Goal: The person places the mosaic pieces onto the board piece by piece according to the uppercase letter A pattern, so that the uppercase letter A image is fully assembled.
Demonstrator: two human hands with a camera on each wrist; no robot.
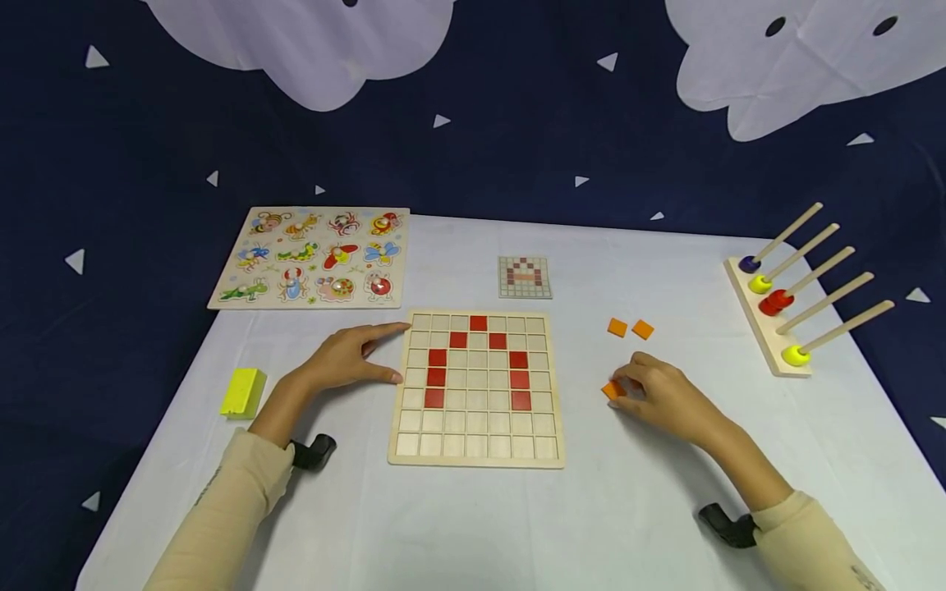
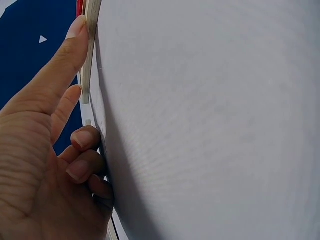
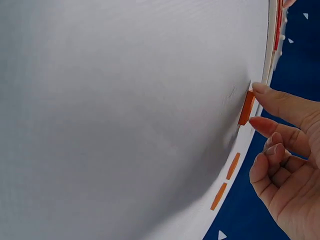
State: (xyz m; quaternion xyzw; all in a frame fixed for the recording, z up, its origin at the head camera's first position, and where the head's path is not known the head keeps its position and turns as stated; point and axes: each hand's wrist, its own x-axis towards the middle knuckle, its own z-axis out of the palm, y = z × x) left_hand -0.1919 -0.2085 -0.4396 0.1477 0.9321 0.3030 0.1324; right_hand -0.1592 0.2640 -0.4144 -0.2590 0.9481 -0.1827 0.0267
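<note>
A wooden grid board [image 1: 476,461] lies mid-table, with several red square tiles [image 1: 437,377] set in its cells in an arch shape. At its left edge my left hand [image 1: 347,358] touches the frame with extended thumb and index finger; in the left wrist view the other fingers of this hand [image 2: 55,135] are bent and hold nothing. To the right of the board, my right hand [image 1: 668,398] pinches an orange square tile [image 1: 612,391] between thumb and index finger, at the tabletop. The right wrist view shows this tile [image 3: 245,108] tilted up at the fingertips.
Two loose orange tiles [image 1: 617,327] lie beyond my right hand. A small pattern card [image 1: 525,277] lies behind the board. An insect puzzle [image 1: 310,258] sits back left, a yellow block [image 1: 242,393] left, and a peg stacker [image 1: 772,328] with beads at the right.
</note>
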